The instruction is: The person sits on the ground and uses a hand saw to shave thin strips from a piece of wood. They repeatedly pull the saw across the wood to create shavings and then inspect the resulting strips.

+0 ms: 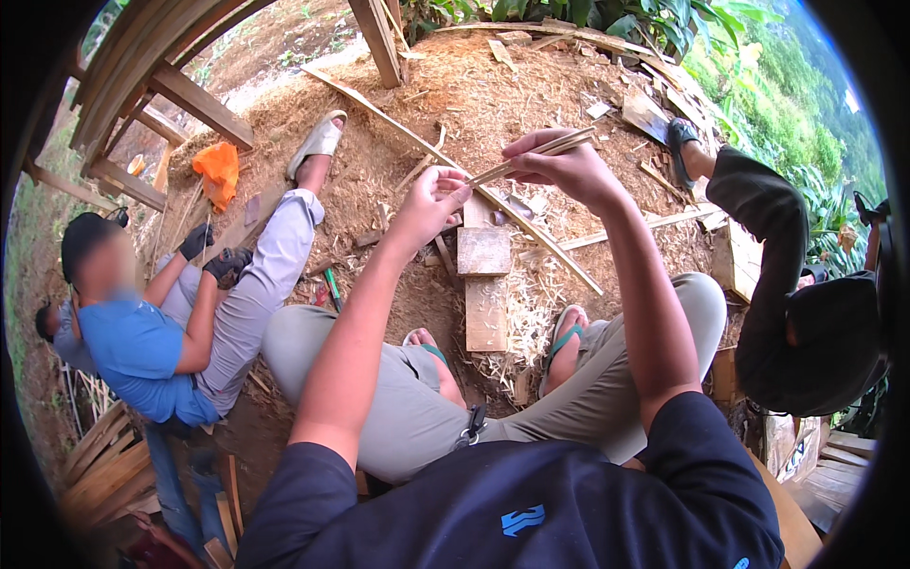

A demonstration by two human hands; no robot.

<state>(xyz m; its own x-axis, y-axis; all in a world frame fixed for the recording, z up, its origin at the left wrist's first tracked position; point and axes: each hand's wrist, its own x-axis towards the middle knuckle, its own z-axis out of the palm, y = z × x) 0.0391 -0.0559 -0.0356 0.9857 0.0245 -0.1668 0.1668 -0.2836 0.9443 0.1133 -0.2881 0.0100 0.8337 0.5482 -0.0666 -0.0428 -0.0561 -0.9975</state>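
A small bundle of thin, pale wooden sticks (493,174) is held up in front of me, slanting upward to the right. My right hand (566,173) is closed around its middle, and the far ends stick out past the fingers. At the lower left end, my left hand (434,201) pinches with thumb and fingers closed at the tips of the sticks. Below my hands, a squared wooden block (483,252) rests on a plank (486,318) between my feet, with shavings scattered around it.
A long thin wood strip (379,118) crosses the shaving-covered ground. On the left sits a person in a blue shirt (142,346) wearing dark gloves, near an orange bag (217,175) and a wooden frame (201,106). A green-handled tool (333,287) lies by my left knee. Another person's dark-clothed leg (763,194) extends at right.
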